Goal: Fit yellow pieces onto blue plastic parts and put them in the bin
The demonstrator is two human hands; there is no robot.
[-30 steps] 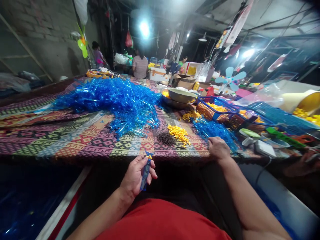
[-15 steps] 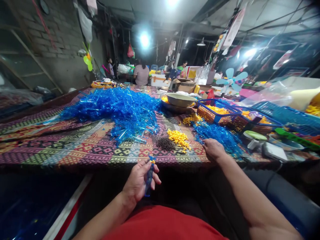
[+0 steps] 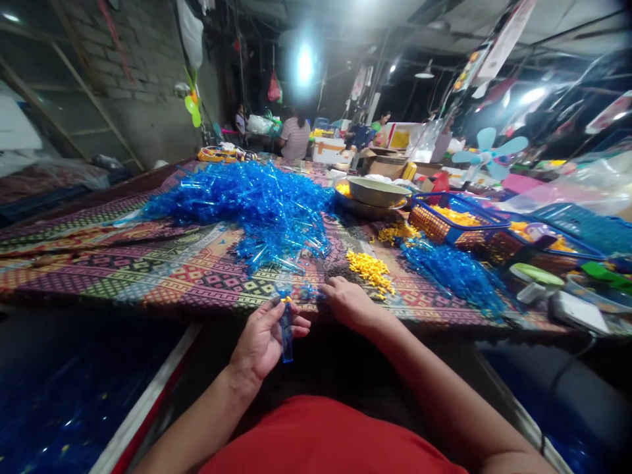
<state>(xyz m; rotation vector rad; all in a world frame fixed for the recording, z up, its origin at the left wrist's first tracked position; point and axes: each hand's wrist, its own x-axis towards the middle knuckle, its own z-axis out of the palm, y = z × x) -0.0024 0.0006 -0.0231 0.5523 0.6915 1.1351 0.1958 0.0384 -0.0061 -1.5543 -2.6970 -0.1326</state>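
My left hand [image 3: 259, 336] is closed around a slim clear-blue plastic piece [image 3: 287, 339], held upright with a small yellow part at its top end. My right hand [image 3: 350, 304] is just to the right, at the table's front edge. Its fingers are pinched on another small clear-blue plastic part [image 3: 310, 290], which points left towards the first one; its outline is blurred. Right behind the right hand lies a small heap of dark beads [image 3: 340, 271], partly hidden by the fingers. Beside it is a heap of small yellow plastic parts [image 3: 370, 272].
A large pile of clear-blue plastic pieces [image 3: 247, 204] covers the patterned cloth [image 3: 197, 280] at centre left. A smaller blue pile [image 3: 457, 273] lies right. Behind are stacked bowls [image 3: 378, 192], blue baskets [image 3: 457, 220], a fan [image 3: 488, 155] and a white box-shaped device [image 3: 577, 313]. Other people sit farther back.
My right hand has moved left from the smaller blue pile to beside the left hand, now with a blue part at its fingertips. The left hand still holds its piece. The view has turned slightly left.
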